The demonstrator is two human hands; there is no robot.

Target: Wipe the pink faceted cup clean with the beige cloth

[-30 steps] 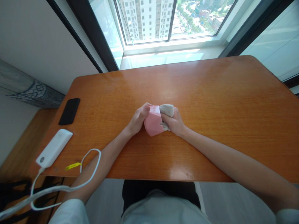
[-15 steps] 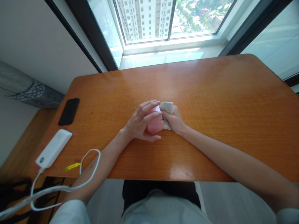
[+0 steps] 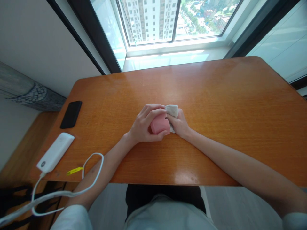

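A small pink block-like object (image 3: pixel 159 124) with smooth faces sits between my hands over the middle of the table; its exact kind does not show. My left hand (image 3: pixel 146 124) is closed around it, fingers over the far side and thumb along the near edge. In my right hand (image 3: pixel 180 124) a whitish cloth (image 3: pixel 172 110) is bunched up, pressed by the thumb against the pink object's right side. Part of the cloth is hidden behind the right fingers.
The wooden table (image 3: pixel 227 102) reaches toward a window. At its left lie a black phone (image 3: pixel 71 114) and a white power bank (image 3: pixel 55 152). A white cable (image 3: pixel 93 182) with a yellow tag (image 3: pixel 75 171) loops over my left forearm.
My left fingers and thumb have closed in on the pink object, which has turned a little and shows a different face. My right hand with the cloth has stayed almost still.
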